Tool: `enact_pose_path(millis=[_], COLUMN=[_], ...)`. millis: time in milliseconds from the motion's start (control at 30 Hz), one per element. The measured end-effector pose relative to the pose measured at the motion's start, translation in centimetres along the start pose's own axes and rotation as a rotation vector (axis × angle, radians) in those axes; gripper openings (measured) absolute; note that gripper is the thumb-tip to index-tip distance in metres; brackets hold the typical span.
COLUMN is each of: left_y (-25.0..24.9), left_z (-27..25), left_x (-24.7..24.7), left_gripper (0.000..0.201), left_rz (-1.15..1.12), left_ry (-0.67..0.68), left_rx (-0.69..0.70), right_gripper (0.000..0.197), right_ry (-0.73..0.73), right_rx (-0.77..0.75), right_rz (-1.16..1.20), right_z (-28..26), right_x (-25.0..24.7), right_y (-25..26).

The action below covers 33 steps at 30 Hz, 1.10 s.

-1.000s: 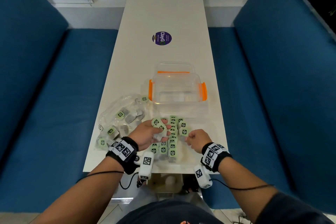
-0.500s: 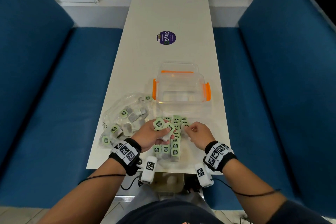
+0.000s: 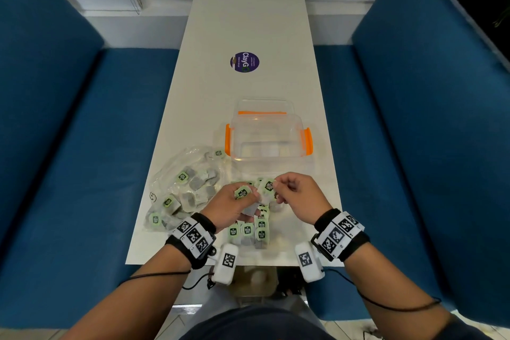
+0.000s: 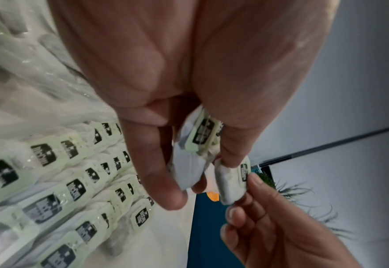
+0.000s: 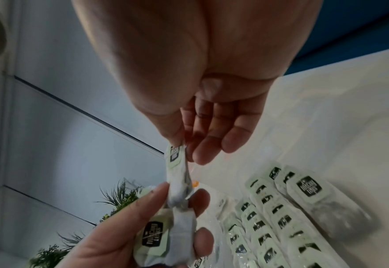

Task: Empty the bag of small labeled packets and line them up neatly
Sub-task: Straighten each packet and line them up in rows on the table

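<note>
Small tea packets with pale green labels lie in rows (image 3: 248, 230) on the white table (image 3: 248, 22) near its front edge, also seen as rows (image 4: 74, 188) in the left wrist view. Above them my left hand (image 3: 248, 201) grips a small bundle of packets (image 4: 199, 139). My right hand (image 3: 278, 188) pinches the label end of one packet (image 3: 269, 185) that sticks out of that bundle; its lower end still touches my left fingers (image 5: 159, 190). The clear plastic bag (image 3: 187, 182) lies to the left with several packets inside.
A clear plastic container (image 3: 269, 135) with orange clips stands just beyond my hands. A round purple sticker (image 3: 244, 62) sits further up the table. Blue bench seats (image 3: 82, 174) flank the table on both sides.
Both hands have risen off the rows. My right hand moved left to my left hand and now pinches one packet from the bundle there.
</note>
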State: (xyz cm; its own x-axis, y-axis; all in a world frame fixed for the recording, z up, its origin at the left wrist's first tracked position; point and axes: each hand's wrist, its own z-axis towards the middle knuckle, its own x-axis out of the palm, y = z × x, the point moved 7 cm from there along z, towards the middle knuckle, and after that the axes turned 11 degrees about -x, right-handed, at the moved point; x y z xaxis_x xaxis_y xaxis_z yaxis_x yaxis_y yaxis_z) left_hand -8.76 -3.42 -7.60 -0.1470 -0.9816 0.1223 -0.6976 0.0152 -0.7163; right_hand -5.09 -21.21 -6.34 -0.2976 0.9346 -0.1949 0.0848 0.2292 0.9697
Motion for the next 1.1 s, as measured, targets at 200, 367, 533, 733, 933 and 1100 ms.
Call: enact_pose_path(millis=[200, 367, 533, 733, 933, 1100], left_y=[-0.8, -1.1, -1.9, -3.2, -3.9, -3.9], left_z=[-0.1, 0.1, 0.0, -0.3, -0.6, -0.2], left_x=[0.4, 0.2, -0.4, -0.2, 0.7, 0.3], left_gripper=[0.010, 0.008, 0.012, 0.009, 0.006, 0.006], left_rz=[0.071, 0.070, 0.182, 0.456, 0.575, 0.597], left_ry=[-0.032, -0.063, -0.147, -0.270, -0.337, -0.378], left_rx=[0.051, 0.061, 0.156, 0.371, 0.483, 0.476], right_gripper=[0.009, 0.030, 0.025, 0.022, 0.023, 0.016], right_ry=[-0.027, 0.095, 0.068, -0.082, -0.125, -0.108], right_rx=[-0.010, 0.071, 0.088, 0.133, 0.155, 0.154], right_rz=[0.042, -0.009, -0.022, 0.136, 0.242, 0.292], right_z=[-0.2, -0.9, -0.9, -0.7, -0.6, -0.6], right_x=[-0.1, 0.7, 0.1, -0.1, 0.7, 1.3], right_y=[0.5, -0.9, -0.7, -0.5, -0.2, 0.1])
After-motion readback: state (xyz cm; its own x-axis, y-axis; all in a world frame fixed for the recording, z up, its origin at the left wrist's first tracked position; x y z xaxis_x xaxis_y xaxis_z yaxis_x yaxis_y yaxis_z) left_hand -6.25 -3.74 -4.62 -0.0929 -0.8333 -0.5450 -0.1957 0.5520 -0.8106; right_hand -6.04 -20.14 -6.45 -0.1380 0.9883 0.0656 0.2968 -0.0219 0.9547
